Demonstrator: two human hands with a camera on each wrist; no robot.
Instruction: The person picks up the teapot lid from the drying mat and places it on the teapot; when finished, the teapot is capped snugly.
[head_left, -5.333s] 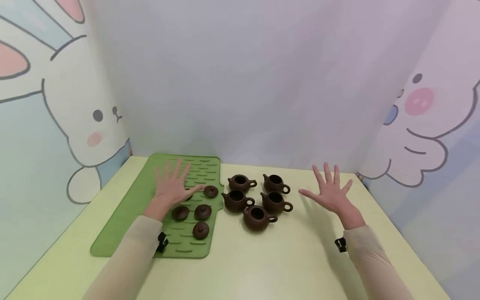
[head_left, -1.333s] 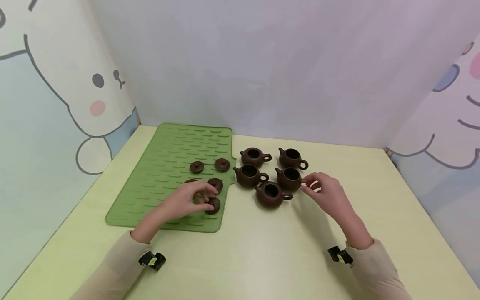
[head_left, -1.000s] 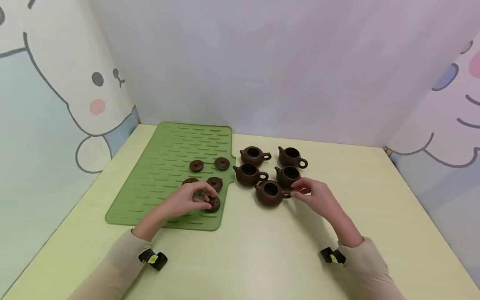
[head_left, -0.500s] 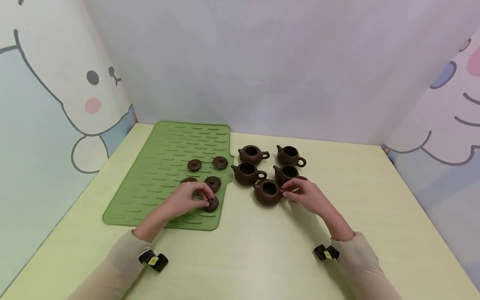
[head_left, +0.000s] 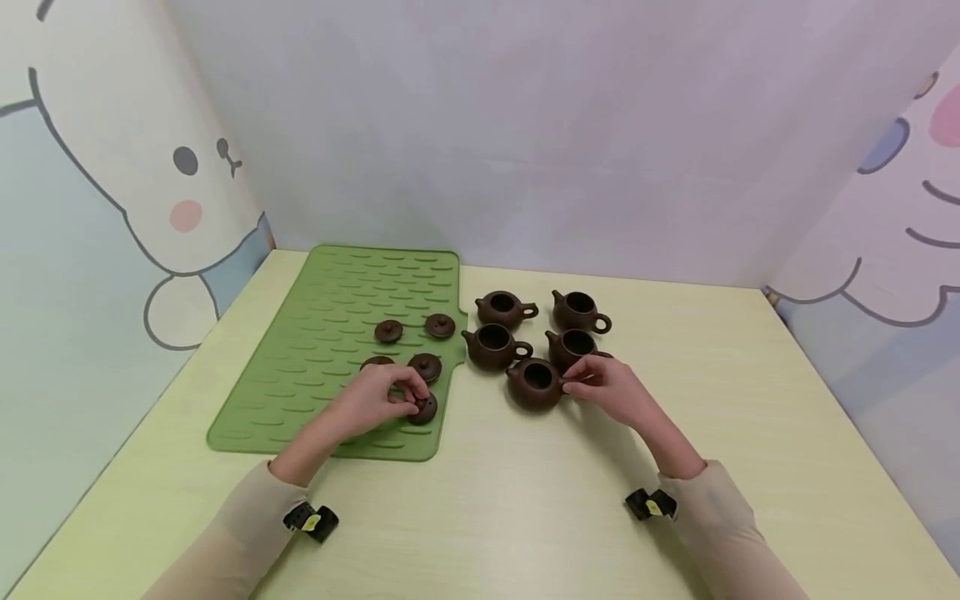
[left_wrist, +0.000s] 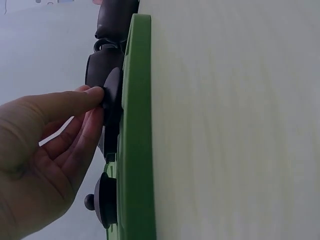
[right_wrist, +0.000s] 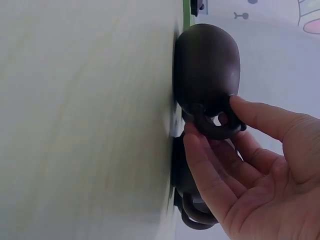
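Note:
My left hand (head_left: 372, 400) pinches the knob of the nearest dark brown teapot lid (head_left: 426, 411), which lies at the green mat's right front corner. In the left wrist view, thumb and fingertips meet at the knob of that lid (left_wrist: 114, 92). My right hand (head_left: 613, 392) grips the handle of the nearest lidless teapot (head_left: 533, 393), and its fingers hide most of the handle in the head view. The right wrist view shows this teapot (right_wrist: 210, 65) upright, with thumb and fingers around the handle loop. Whether its base touches the table is hard to tell.
Several more lids, such as one (head_left: 426, 367) behind my left hand, lie on the green mat (head_left: 300, 333). Close behind the held teapot stand several others, including a left one (head_left: 491, 354) and a right one (head_left: 566, 357). Walls enclose the pale table (head_left: 517, 517).
Both hands have come down from spread and raised. The left has closed on the lid's knob; the right has moved left from the neighbouring teapot's handle to the nearest teapot's handle and grips it.

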